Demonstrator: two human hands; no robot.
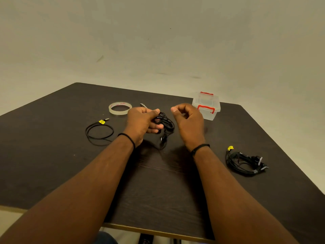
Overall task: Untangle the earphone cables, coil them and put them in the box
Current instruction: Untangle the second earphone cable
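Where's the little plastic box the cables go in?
The clear box with red latches sits closed at the table's far right, just behind the right hand.

Dark table [52, 155], two forearms reaching in from near edge. Bare tabletop between forearms and along near edge, wide passage there. Left side: coiled black cable [99, 133] lies flat, tape roll [120, 108] beyond it, small gap between them. Centre: left hand [142, 123] gripping bundle of earphone cable [165, 124], right hand [189, 123] just beside, narrow gap between hands. Clear box [206, 107], lid on, stands close behind right hand at far edge. Right: tangled cable heap [246, 162], open tabletop between heap and box.
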